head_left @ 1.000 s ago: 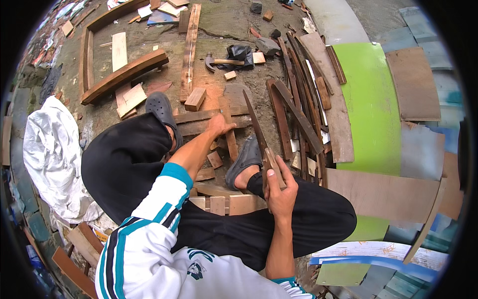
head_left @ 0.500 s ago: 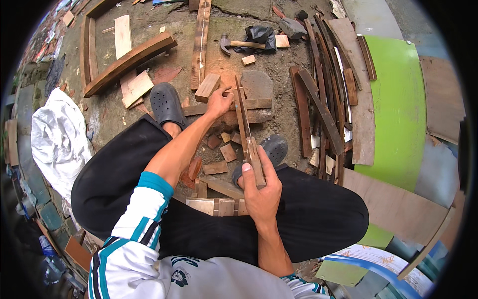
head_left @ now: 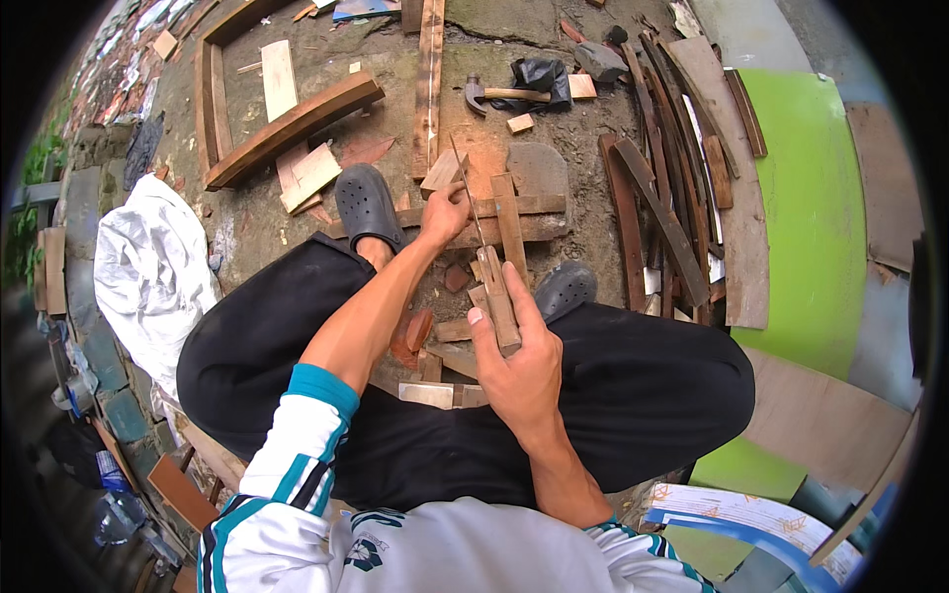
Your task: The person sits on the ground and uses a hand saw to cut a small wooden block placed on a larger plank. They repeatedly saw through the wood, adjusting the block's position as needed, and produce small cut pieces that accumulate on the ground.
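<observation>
My right hand (head_left: 522,371) is wrapped round the wooden handle of a handsaw (head_left: 497,296). Its thin blade points away from me, seen nearly edge-on, just left of a narrow wooden strip (head_left: 508,222). That strip lies across two stacked planks (head_left: 539,205) between my feet. My left hand (head_left: 447,213) is closed at the planks, its fingers against a wooden block (head_left: 443,173) and close to the blade. The hand partly hides the block, so how firmly it grips cannot be seen.
Beyond the planks lie a hammer (head_left: 506,94), a black plastic bag (head_left: 544,81) and a long board (head_left: 428,89). Dark wood strips (head_left: 672,178) are piled at right, beside a green panel (head_left: 801,217). A wooden frame (head_left: 292,133) and white sack (head_left: 148,262) are at left. Offcuts (head_left: 425,393) lie between my legs.
The view has shifted, so the scene sits farther right. The saw has moved left, away from the wooden strip, and my left hand has shifted left toward the block.
</observation>
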Available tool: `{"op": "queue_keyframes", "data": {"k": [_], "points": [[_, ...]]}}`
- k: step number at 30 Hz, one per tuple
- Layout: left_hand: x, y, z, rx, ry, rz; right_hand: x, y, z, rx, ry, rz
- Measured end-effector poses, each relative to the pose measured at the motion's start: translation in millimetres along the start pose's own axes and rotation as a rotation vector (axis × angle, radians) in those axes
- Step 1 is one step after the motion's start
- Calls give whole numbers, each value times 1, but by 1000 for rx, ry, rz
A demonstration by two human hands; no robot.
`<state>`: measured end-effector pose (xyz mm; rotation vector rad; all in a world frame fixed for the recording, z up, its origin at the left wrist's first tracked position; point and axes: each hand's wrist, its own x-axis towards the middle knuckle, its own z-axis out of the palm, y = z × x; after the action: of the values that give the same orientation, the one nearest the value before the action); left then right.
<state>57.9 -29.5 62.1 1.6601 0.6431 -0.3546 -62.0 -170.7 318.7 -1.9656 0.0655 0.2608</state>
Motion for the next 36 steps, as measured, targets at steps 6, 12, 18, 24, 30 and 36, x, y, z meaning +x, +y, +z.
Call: {"op": "queue_keyframes", "data": {"k": [6, 12, 18, 24, 30, 36], "points": [[42, -14, 34, 136, -10, -11, -10, 20, -32, 21, 43, 79], [58, -3, 56, 450, 84, 96, 1, 49, -56, -16, 176, -17], [77, -9, 36, 257, -68, -6, 10, 64, -61, -59, 181, 63], [62, -14, 55, -40, -43, -55, 6, 62, -53, -81, 205, 101], [82, -33, 48, 169, 18, -25, 3, 50, -50, -131, 181, 25], [63, -16, 42, 182, 17, 51, 1, 51, -52, -181, 211, -4]]}}
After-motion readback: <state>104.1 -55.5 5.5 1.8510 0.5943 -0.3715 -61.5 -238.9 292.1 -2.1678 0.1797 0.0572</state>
